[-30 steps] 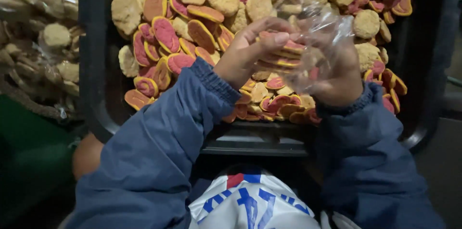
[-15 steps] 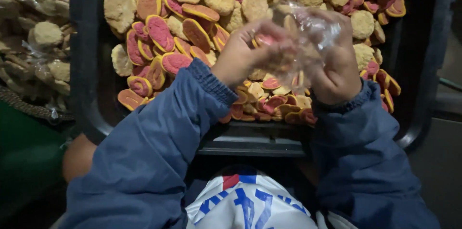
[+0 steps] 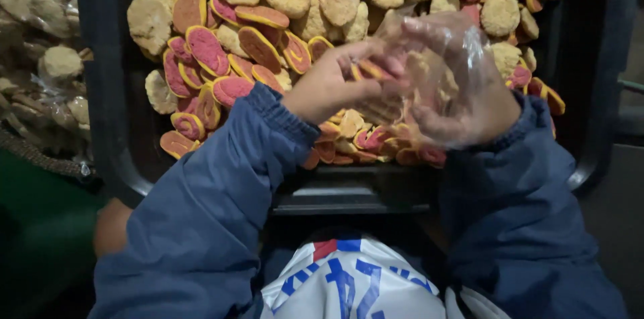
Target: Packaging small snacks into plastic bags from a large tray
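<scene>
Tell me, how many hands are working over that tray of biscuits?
2. The left hand pinches the clear plastic bag at its mouth; the right hand cradles the bag from the other side, above the black tray. No other hands show.

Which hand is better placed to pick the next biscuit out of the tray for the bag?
Probably the left hand: it sits over the pink-and-yellow biscuits in the black tray, with its fingertips at the mouth of the clear plastic bag. The right hand is busy cradling that bag.
</scene>
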